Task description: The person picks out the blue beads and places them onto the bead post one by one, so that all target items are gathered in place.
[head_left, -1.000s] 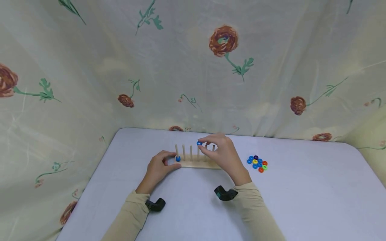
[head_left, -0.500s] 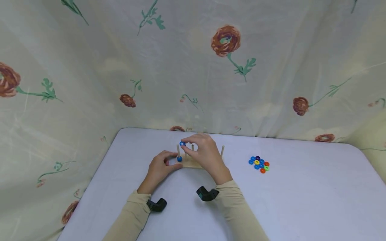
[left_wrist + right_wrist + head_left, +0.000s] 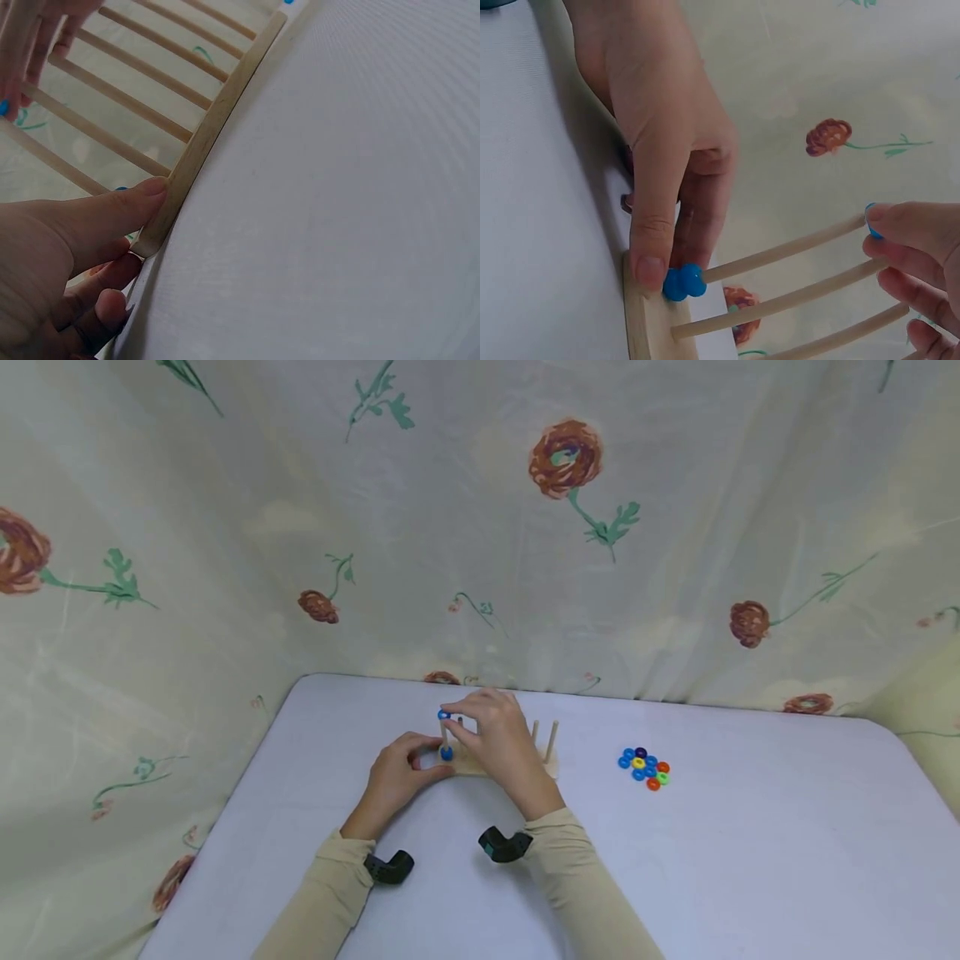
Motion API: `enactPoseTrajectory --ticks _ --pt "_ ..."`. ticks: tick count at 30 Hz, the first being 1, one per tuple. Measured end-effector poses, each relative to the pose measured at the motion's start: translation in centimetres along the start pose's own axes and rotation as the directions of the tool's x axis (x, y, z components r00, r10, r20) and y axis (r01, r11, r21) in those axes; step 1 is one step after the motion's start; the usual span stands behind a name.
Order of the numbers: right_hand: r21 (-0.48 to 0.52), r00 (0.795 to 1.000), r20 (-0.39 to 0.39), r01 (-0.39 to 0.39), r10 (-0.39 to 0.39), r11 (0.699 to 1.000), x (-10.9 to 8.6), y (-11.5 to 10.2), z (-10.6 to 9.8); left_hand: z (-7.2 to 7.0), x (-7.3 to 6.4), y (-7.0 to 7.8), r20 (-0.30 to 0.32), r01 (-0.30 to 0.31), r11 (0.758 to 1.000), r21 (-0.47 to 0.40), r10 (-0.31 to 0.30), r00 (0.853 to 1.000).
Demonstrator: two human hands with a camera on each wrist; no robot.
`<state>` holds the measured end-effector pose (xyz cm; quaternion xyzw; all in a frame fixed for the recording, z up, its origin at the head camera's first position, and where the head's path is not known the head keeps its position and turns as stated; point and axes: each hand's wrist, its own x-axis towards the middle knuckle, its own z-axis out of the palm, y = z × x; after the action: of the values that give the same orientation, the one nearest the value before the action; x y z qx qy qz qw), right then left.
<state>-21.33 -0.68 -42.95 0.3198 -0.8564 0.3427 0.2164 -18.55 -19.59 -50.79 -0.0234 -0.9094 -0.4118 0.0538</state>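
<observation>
A wooden peg stand (image 3: 468, 767) with a row of upright pegs lies on the white table. My left hand (image 3: 395, 779) grips its left end, the thumb along the front of the base in the left wrist view and the fingers behind. My right hand (image 3: 501, 742) pinches a blue ring (image 3: 871, 222) between thumb and index finger, right at the top of the leftmost peg (image 3: 787, 250). At the foot of that same peg sit two blue rings (image 3: 684, 282), close by the left thumb. The right hand hides some middle pegs in the head view.
Right of the stand, a cluster of loose rings (image 3: 639, 763) in blue, dark purple, yellow, orange and green lies on the table (image 3: 750, 827). A flower-printed cloth (image 3: 465, 527) hangs behind the table's far edge.
My right hand has moved left with the blue ring, from over the middle pegs to the top of the leftmost peg. The left hand keeps its hold on the stand.
</observation>
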Motion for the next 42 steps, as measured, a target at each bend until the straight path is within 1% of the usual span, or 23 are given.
enactPoseTrajectory --ticks 6,12,19,25,31,42 --pt "0.001 1.000 0.025 0.011 -0.011 1.000 0.0 -0.1 0.2 0.0 0.1 -0.2 -0.003 -0.011 1.000 0.004 0.011 1.000" --pt "0.007 1.000 0.023 0.019 -0.019 1.000 0.0 -0.2 0.3 0.0 0.1 -0.3 -0.001 -0.009 1.000 -0.002 0.009 1.000" --pt "0.025 0.999 0.036 0.000 -0.001 1.000 0.0 -0.1 0.1 0.0 0.1 -0.2 0.005 -0.007 1.000 -0.009 0.007 1.000" --pt "0.017 1.000 0.015 0.000 0.000 1.000 0.1 -0.1 -0.3 0.0 0.1 0.0 0.006 -0.011 1.000 -0.018 0.011 1.000" --pt "0.034 1.000 -0.029 0.000 0.001 0.999 0.2 0.3 -1.1 -0.2 0.0 0.2 0.005 -0.006 1.000 -0.020 0.006 1.000" --pt "0.059 0.996 -0.053 -0.073 0.076 0.996 0.0 1.5 -3.3 -0.1 -0.1 0.4 0.015 0.011 1.000 -0.021 -0.011 1.000"
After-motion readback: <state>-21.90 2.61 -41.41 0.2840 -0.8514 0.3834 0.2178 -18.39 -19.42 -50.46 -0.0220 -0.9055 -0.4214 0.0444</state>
